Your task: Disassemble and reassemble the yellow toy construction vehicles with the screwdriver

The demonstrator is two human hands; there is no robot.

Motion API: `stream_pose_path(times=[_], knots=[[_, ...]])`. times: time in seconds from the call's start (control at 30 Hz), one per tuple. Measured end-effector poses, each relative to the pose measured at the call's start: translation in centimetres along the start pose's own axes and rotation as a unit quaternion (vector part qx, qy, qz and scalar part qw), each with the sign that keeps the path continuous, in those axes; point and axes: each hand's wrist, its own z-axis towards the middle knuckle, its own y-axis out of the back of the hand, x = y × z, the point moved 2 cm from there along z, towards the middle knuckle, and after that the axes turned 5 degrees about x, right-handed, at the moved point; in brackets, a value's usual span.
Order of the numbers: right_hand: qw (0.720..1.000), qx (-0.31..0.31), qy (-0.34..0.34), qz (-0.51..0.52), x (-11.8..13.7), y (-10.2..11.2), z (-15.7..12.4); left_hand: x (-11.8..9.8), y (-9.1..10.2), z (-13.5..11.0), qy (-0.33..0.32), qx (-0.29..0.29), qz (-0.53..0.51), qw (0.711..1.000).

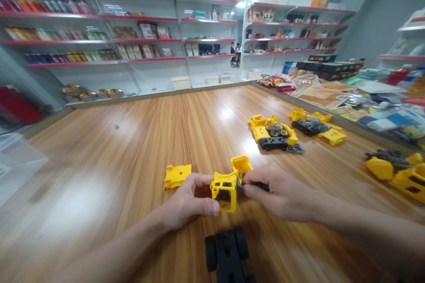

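Note:
My left hand (191,201) grips a yellow toy truck cab (229,192) with window openings, the thumb pressed on its near side. On its other side, my right hand (279,190) is closed around a small dark part that touches the cab; most of that part is hidden by the fingers. Just behind the cab, a yellow scoop-like piece (241,164) shows. A flat yellow plate (177,176) lies on the table beyond my left hand. Nearest to me sits a black wheeled chassis (229,252), cut off by the bottom edge.
Piles of yellow and black toy parts (274,132) lie at the right, with more (398,172) by the right edge. A clear plastic bin (20,163) stands at left. Bagged goods (365,101) fill the surface beyond the table's right rim. Stocked shelves (142,59) line the back.

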Motion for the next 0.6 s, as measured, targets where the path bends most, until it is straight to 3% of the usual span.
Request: stream_pose_path(times=[0.1,0.17,0.4,0.6], knots=[[0.994,0.059,-0.022,0.089,-0.25,-0.09,0.03,0.09,0.14,-0.03,0.004,0.004,0.008,1.000],[0.991,0.065,-0.026,0.110,-0.32,-0.23,0.07,0.11,0.17,-0.02,0.003,0.004,0.012,1.000],[0.992,-0.107,0.011,-0.064,0.03,-0.14,-0.05,0.05,0.12,0.12,-0.012,-0.032,0.003,0.999],[0.983,-0.092,0.088,-0.135,0.32,-0.17,-0.46,0.11,0.14,0.20,0.000,-0.027,0.007,1.000]])
